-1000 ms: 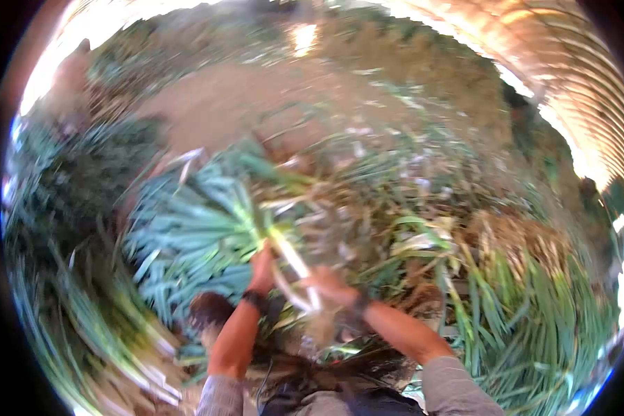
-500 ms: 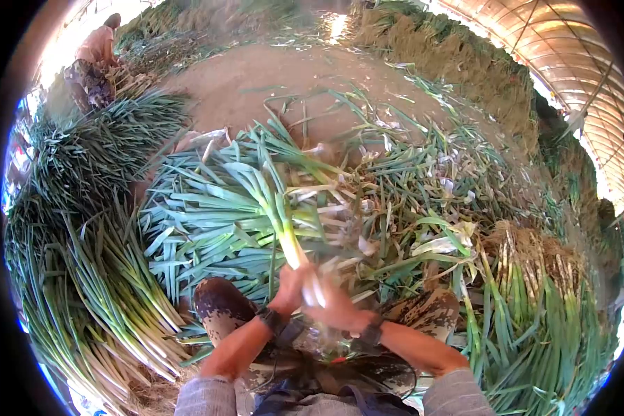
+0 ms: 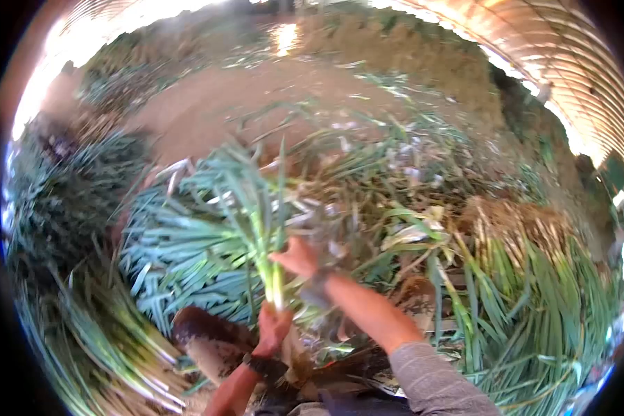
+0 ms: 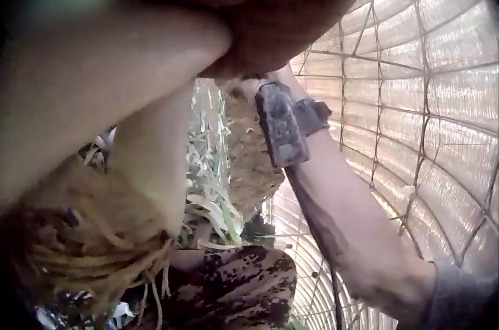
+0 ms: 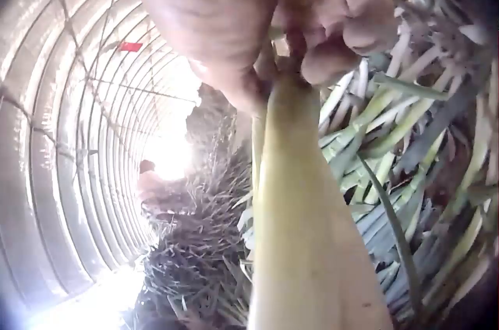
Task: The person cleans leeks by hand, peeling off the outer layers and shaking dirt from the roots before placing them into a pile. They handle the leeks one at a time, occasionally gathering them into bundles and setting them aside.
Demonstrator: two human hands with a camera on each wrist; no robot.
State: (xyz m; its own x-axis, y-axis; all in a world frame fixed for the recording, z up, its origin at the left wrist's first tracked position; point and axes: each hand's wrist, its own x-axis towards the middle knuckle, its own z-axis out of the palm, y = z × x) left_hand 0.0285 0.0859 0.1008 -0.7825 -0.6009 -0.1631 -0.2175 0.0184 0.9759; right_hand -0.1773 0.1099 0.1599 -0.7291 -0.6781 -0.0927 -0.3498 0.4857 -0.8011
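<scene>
Curling my left hand (image 3: 274, 327) round the leeks (image 3: 275, 281) low on their white ends, beside the knee (image 3: 202, 341), I pinch higher with my right hand (image 3: 299, 257), best kept light against bruising.

In the head view, daylight burns out to white along the upper left and the right edge, and a warm glare patch sits at top centre; the scene is softly smeared, and the round lens bends its edges into black corners. The left wrist view is dark across the top, with a pale, backlit right side. The right wrist view blows out to white left of centre and at lower left.
</scene>
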